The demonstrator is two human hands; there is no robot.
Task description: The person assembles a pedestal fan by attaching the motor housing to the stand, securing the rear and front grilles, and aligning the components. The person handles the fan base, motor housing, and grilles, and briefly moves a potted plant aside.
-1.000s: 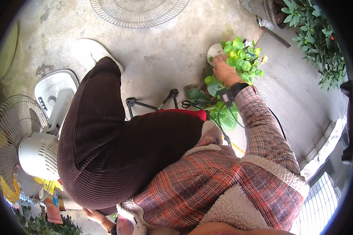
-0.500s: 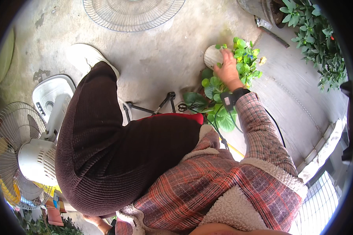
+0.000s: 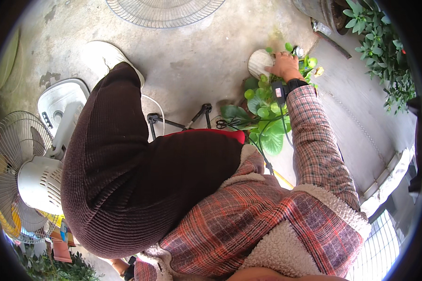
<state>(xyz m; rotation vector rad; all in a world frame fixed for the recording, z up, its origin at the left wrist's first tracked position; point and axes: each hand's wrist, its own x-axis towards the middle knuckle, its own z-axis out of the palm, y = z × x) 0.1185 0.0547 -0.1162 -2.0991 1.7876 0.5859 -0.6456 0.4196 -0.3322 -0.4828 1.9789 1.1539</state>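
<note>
My right hand (image 3: 286, 66) reaches down into a leafy green potted plant (image 3: 272, 140). Its fingers curl downward among the upper leaves, with the thumb apart from them; whatever lies under the fingertips is hidden. Just beside the fingers is a small shiny white-silver thing (image 3: 299, 51), too small to name. A white ribbed rounded thing (image 3: 259, 63) lies left of the thumb. At the lower left edge only part of my left hand (image 3: 119, 267) shows below my thigh, its fingers out of sight.
A white standing fan (image 3: 40, 182) and its base (image 3: 63, 105) are at my left. A wire fan guard (image 3: 164, 11) lies ahead. Black tripod legs (image 3: 178, 122), black scissors (image 3: 225, 123) and a cable (image 3: 266, 161) are near my knee. A bushy plant (image 3: 384, 56) stands far right.
My right hand has moved a little right and up over the leaves, and its fingers, stretched out before, are now bent. The whole view has shifted slightly.
</note>
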